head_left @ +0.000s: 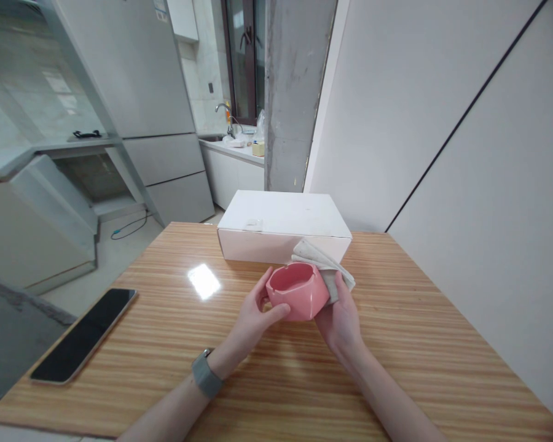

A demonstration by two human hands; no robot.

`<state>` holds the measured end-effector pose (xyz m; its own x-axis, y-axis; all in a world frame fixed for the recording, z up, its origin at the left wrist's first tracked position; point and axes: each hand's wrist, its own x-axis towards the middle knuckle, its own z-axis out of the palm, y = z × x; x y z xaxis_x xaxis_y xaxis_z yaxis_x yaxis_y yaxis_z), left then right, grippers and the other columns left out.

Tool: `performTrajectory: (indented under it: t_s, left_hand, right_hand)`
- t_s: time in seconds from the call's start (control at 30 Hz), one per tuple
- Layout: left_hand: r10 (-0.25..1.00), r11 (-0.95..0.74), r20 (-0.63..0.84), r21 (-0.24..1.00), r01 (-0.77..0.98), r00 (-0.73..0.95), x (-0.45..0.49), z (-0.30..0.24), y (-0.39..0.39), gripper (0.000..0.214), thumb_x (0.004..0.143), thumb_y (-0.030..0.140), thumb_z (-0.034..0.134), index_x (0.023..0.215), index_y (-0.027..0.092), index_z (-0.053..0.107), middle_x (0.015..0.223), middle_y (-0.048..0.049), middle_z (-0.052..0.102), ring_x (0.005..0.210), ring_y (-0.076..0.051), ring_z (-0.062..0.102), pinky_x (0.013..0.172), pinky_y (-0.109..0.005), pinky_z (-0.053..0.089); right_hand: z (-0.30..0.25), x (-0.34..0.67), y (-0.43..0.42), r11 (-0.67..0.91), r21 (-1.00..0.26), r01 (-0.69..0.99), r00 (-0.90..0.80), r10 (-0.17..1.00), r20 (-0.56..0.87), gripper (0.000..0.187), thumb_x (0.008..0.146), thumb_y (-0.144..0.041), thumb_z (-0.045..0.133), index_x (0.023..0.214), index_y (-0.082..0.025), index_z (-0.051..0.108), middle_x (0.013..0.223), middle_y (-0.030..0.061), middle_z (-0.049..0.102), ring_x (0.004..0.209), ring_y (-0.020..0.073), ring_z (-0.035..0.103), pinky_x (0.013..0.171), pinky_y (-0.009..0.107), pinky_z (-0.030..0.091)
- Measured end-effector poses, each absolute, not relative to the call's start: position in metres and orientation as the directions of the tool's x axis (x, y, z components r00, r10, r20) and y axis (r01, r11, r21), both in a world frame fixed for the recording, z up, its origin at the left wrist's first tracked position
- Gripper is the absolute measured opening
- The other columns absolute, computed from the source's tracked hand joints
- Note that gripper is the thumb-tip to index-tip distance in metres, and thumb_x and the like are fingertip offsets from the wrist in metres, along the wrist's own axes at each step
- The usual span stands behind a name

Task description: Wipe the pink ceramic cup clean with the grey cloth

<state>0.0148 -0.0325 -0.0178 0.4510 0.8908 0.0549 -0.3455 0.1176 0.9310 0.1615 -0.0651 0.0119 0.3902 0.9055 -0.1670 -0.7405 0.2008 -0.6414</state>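
Pink ashtray [297, 291] held off the near middle of the wooden table [410, 350], clamped between both hands. Left hand [253, 316] cups its left side; right hand [341, 325] pins a folded cloth [325, 261] against its right side, so cloth stays put. White box [276, 224] just beyond; phone [83, 334] lies left.

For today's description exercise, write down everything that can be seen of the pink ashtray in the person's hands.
The pink ceramic ashtray is a thick, faceted bowl with a smooth, glossy glaze and notches cut into its rim. Its hollow looks empty. It sits tilted, opening upward, over the wooden table and in front of the white box. The left hand curls around one side, and the right hand cups the other. A folded pale cloth presses against its right side.
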Motion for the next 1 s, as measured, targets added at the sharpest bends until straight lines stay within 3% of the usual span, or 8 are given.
performTrajectory:
  t_s: [0.2, 0.4, 0.73, 0.87, 1.0]
  left_hand:
    - [0.902, 0.111, 0.077, 0.909, -0.401, 0.424, 0.016, -0.016, -0.032, 0.101, 0.058, 0.034, 0.087, 0.147, 0.022, 0.04, 0.142, -0.0143, 0.054, 0.13, -0.034, 0.048, 0.107, -0.043, 0.04]
    - [0.911, 0.111, 0.066, 0.911, -0.397, 0.406, 0.01, -0.005, -0.032, 0.104, 0.054, 0.035, 0.088, 0.146, 0.02, 0.041, 0.136, -0.0152, 0.059, 0.124, -0.035, 0.054, 0.101, -0.04, 0.044]
    - [0.9, 0.102, 0.076, 0.921, -0.376, 0.43, 0.01, -0.003, -0.033, 0.096, 0.052, 0.037, 0.089, 0.138, 0.019, 0.051, 0.128, -0.0156, 0.064, 0.119, -0.036, 0.057, 0.099, -0.042, 0.045]
    - [0.884, 0.1, 0.094, 0.919, -0.382, 0.458, 0.009, -0.002, -0.033, 0.092, 0.052, 0.038, 0.088, 0.135, 0.02, 0.053, 0.125, -0.0142, 0.065, 0.115, -0.034, 0.059, 0.096, -0.04, 0.046]
    - [0.888, 0.108, 0.068, 0.931, -0.349, 0.456, 0.009, -0.004, -0.031, 0.089, 0.053, 0.037, 0.087, 0.134, 0.019, 0.054, 0.122, -0.0137, 0.066, 0.11, -0.032, 0.061, 0.092, -0.037, 0.048]
  right_hand:
    - [0.014, 0.156, -0.069, 0.15, -0.657, -0.739, 0.351, 0.918, -0.184, 0.03, 0.074, -0.041, 0.071, 0.095, -0.02, 0.074, 0.098, 0.0044, 0.079, 0.104, 0.0273, 0.069, 0.09, 0.038, 0.056]
    - [0.001, 0.163, -0.062, 0.119, -0.638, -0.761, 0.37, 0.888, -0.275, 0.016, 0.069, -0.027, 0.071, 0.083, -0.02, 0.073, 0.085, 0.0, 0.08, 0.082, 0.0223, 0.074, 0.081, 0.034, 0.059]
    - [-0.003, 0.167, -0.054, 0.141, -0.604, -0.785, 0.381, 0.877, -0.291, 0.035, 0.081, -0.048, 0.065, 0.098, -0.019, 0.071, 0.09, 0.0048, 0.08, 0.098, 0.0269, 0.073, 0.086, 0.04, 0.059]
    - [-0.006, 0.168, -0.053, 0.162, -0.62, -0.768, 0.406, 0.871, -0.276, 0.033, 0.082, -0.048, 0.064, 0.1, -0.02, 0.07, 0.092, 0.0033, 0.08, 0.095, 0.0243, 0.074, 0.086, 0.037, 0.06]
    - [-0.004, 0.174, -0.051, 0.207, -0.587, -0.783, 0.477, 0.805, -0.353, 0.027, 0.088, -0.041, 0.057, 0.1, -0.021, 0.07, 0.091, 0.001, 0.08, 0.09, 0.0204, 0.075, 0.084, 0.034, 0.061]
